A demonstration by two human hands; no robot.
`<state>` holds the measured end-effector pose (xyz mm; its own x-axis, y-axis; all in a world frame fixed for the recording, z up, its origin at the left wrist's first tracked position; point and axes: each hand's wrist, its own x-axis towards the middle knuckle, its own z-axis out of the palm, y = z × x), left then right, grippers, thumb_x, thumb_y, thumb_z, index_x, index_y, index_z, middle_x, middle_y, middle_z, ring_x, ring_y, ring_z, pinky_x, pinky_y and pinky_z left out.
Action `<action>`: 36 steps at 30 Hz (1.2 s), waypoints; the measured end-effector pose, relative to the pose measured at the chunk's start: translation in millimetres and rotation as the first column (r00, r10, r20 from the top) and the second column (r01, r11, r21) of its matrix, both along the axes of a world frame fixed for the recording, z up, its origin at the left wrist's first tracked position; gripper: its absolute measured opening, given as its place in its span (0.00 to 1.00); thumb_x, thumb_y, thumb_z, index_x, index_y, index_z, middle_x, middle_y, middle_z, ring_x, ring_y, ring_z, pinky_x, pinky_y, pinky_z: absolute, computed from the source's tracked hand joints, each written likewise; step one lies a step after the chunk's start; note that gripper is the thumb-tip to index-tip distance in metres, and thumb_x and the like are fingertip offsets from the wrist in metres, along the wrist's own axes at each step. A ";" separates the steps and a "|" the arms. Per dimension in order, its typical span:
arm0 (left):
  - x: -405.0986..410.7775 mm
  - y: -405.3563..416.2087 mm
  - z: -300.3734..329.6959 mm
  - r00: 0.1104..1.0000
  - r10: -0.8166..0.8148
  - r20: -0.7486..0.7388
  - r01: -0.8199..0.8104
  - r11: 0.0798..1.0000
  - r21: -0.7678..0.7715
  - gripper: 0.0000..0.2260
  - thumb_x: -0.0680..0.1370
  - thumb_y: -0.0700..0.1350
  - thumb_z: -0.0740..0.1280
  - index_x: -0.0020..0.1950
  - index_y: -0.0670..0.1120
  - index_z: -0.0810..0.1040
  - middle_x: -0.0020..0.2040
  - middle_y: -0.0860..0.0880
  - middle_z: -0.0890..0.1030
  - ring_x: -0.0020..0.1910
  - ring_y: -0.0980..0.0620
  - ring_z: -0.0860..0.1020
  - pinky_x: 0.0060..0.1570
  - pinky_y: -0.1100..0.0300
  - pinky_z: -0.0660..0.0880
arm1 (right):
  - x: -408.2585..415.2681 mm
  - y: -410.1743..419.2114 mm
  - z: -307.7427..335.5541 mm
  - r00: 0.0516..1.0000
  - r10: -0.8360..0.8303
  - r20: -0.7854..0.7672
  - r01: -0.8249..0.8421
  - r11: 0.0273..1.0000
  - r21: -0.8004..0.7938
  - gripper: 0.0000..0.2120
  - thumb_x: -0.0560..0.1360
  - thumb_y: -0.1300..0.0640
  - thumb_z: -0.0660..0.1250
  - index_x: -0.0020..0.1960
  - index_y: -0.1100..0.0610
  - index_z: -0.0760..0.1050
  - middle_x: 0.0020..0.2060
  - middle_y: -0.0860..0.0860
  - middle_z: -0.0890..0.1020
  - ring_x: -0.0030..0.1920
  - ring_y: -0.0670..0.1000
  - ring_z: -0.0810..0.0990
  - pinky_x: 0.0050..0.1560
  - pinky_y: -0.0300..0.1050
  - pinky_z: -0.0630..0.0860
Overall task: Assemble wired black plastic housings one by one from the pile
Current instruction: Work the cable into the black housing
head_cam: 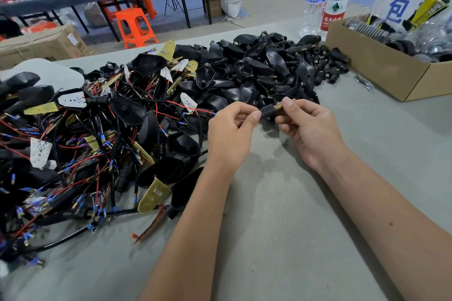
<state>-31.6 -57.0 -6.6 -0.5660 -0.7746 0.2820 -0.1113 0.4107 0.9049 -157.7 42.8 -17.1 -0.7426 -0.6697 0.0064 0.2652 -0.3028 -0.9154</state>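
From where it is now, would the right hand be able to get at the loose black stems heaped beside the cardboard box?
Probably yes, once it is freed. The right hand now pinches a brass-threaded black stem together with the left hand. The loose black stems lie uncovered on the table, just left of the cardboard box.

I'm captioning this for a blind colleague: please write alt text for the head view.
Two bare hands, left hand and right hand, together hold a small black plastic stem with a brass threaded end above a grey cloth-covered table. To the left lies a tangled pile of wired black plastic housings; a brown cardboard box sits at right.
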 end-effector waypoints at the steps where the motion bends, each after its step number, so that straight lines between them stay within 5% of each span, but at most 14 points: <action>1: 1.2 -1.1 0.5 1.000 -0.011 0.010 0.010 1.000 0.010 0.04 0.80 0.41 0.71 0.47 0.48 0.84 0.41 0.52 0.84 0.39 0.56 0.80 0.46 0.59 0.79 | 0.0 -0.1 -0.7 1.000 -0.008 -0.012 0.008 1.000 0.010 0.09 0.78 0.57 0.73 0.39 0.55 0.85 0.36 0.54 0.85 0.34 0.49 0.81 0.35 0.37 0.77; 3: 3.9 -2.2 2.4 0.999 -0.040 0.034 0.039 0.999 0.018 0.05 0.81 0.41 0.69 0.47 0.48 0.82 0.42 0.49 0.83 0.38 0.53 0.82 0.47 0.55 0.81 | -0.7 -0.2 -1.4 1.000 -0.023 -0.019 0.023 1.000 0.012 0.10 0.78 0.57 0.73 0.39 0.55 0.85 0.37 0.54 0.84 0.34 0.49 0.80 0.33 0.38 0.76; 9: 9.7 -1.9 6.2 0.991 -0.094 0.096 0.095 0.995 -0.007 0.04 0.82 0.41 0.68 0.48 0.46 0.80 0.42 0.46 0.82 0.28 0.56 0.78 0.35 0.66 0.75 | -3.0 -2.8 -5.3 0.996 -0.078 -0.051 0.080 0.996 0.039 0.11 0.78 0.55 0.73 0.38 0.57 0.84 0.35 0.54 0.83 0.32 0.48 0.79 0.31 0.39 0.75; 18: 21.0 -18.2 7.9 0.978 -0.186 0.092 0.179 0.980 0.084 0.05 0.79 0.38 0.72 0.45 0.46 0.80 0.39 0.46 0.81 0.32 0.53 0.75 0.35 0.62 0.73 | -12.2 -3.2 -8.8 0.968 -0.250 -0.023 0.251 0.968 0.024 0.12 0.78 0.54 0.74 0.39 0.59 0.82 0.34 0.53 0.84 0.29 0.45 0.76 0.29 0.37 0.74; 30: 24.0 -27.1 4.2 0.976 -0.182 0.118 0.174 0.982 0.078 0.07 0.77 0.39 0.73 0.41 0.49 0.80 0.40 0.46 0.86 0.32 0.53 0.77 0.36 0.59 0.75 | -10.6 -0.6 -6.7 0.930 -0.322 -0.175 0.340 0.936 0.087 0.13 0.78 0.53 0.75 0.36 0.56 0.80 0.33 0.52 0.83 0.29 0.47 0.75 0.28 0.41 0.74; 32: 23.3 -26.9 3.7 0.973 -0.188 0.133 0.181 0.982 0.058 0.08 0.77 0.38 0.73 0.40 0.49 0.79 0.37 0.49 0.85 0.30 0.56 0.76 0.36 0.59 0.73 | -7.4 0.9 -7.2 0.797 -0.410 -0.442 0.506 0.854 0.120 0.10 0.77 0.49 0.74 0.43 0.54 0.78 0.37 0.50 0.82 0.34 0.47 0.77 0.34 0.45 0.75; 34: 22.4 -27.2 3.0 0.973 -0.182 0.145 0.177 0.983 0.044 0.08 0.76 0.38 0.74 0.40 0.49 0.80 0.37 0.50 0.85 0.31 0.58 0.75 0.38 0.59 0.72 | -3.0 3.9 -2.9 0.474 -0.377 -0.795 0.669 0.742 0.048 0.10 0.78 0.47 0.70 0.51 0.53 0.77 0.46 0.48 0.80 0.47 0.48 0.76 0.49 0.45 0.74; 36: 21.9 -27.6 2.8 0.974 -0.179 0.136 0.174 0.984 0.049 0.08 0.76 0.38 0.74 0.41 0.48 0.80 0.38 0.48 0.85 0.31 0.58 0.75 0.39 0.58 0.71 | 3.4 4.2 3.2 0.254 -0.233 -0.939 0.567 0.822 -0.050 0.08 0.80 0.50 0.67 0.55 0.54 0.78 0.50 0.47 0.80 0.53 0.48 0.73 0.56 0.47 0.70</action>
